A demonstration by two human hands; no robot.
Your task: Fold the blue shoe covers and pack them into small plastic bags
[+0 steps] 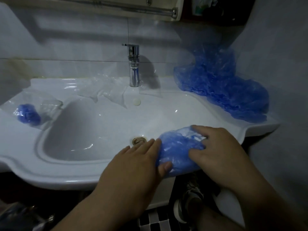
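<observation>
Head view of a white sink (50, 170) set against a tiled wall. A single blue shoe cover (176, 147) is laid across the front right rim of the sink, partly over the basin and just right of the drain (138, 140).

The cover is pressed from both ends. The left hand (138, 164) is held nearly flat, its fingers straight against the cover's left end and its thumb laid on the near edge; nothing is enclosed by it. The right hand (218, 147) is spread on top of the cover's right half, its fingers parted and only slightly bent, pushing down rather than gripping.

A loose pile of blue shoe covers (221, 90) is heaped in the back right corner of the sink top, against the wall. On the left ledge, a small clear bag with a blue bundle inside (29, 113) is seen. Empty clear plastic bags (110, 90) are scattered behind the basin, beside the chrome tap (134, 65). Below the rim, a sneaker (190, 202) is visible on the checked floor.
</observation>
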